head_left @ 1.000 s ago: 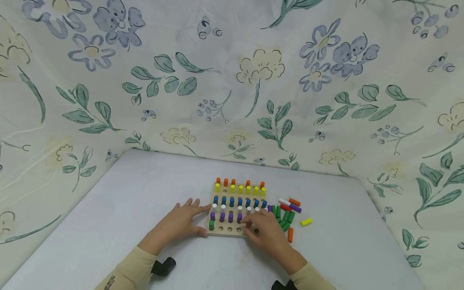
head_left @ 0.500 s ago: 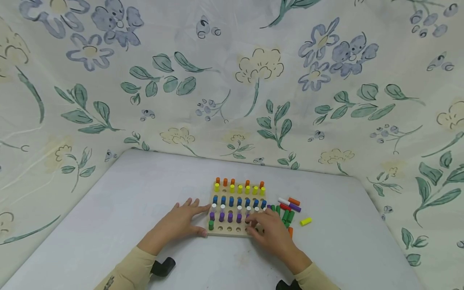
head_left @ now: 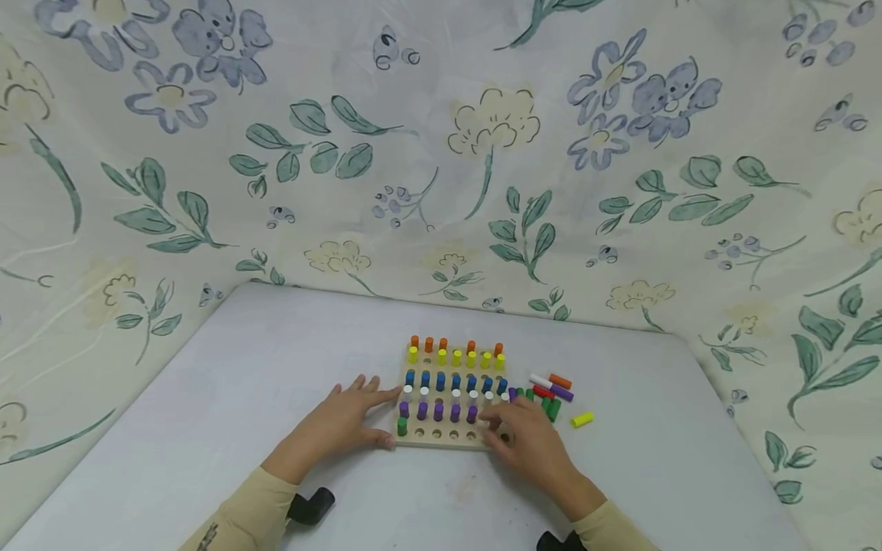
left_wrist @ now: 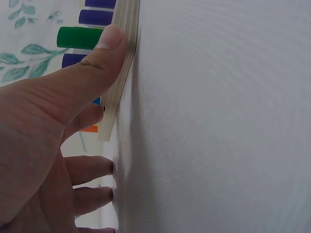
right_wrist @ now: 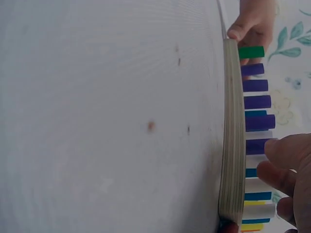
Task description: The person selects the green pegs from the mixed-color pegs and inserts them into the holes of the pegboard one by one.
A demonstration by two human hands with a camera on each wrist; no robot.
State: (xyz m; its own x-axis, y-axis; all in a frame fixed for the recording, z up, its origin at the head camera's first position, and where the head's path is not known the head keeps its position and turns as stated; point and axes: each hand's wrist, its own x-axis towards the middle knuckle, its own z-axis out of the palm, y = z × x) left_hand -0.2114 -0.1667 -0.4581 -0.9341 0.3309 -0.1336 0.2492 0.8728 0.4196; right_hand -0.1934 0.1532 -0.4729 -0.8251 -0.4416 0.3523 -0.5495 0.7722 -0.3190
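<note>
A wooden pegboard (head_left: 427, 442) carries rows of upright coloured pegs: orange, yellow, blue, white, purple and a single green peg (head_left: 402, 427) at its front left. My left hand (head_left: 344, 421) lies beside the board with spread fingers; thumb and index finger touch its left edge, and the left wrist view has the thumb at the wooden rim near the green peg. My right hand (head_left: 527, 440) hovers over the board's front right. Its bent fingertips are close by the purple row, the thumb tip overlapping a purple peg (right_wrist: 255, 146) in the right wrist view. No peg shows between its fingertips.
Loose pegs lie right of the board: green pegs (head_left: 551, 409) partly behind my right hand, a white peg (head_left: 540, 380), an orange peg (head_left: 560, 381), a red peg (head_left: 543, 392) and a yellow peg (head_left: 582, 420). Behind the white table (head_left: 310, 329) hangs a flowered cloth (head_left: 427, 153).
My right hand has shifted rightward along the purple row, uncovering a fifth purple peg and covering the loose orange peg beside it. The left hand has stayed at the board's edge.
</note>
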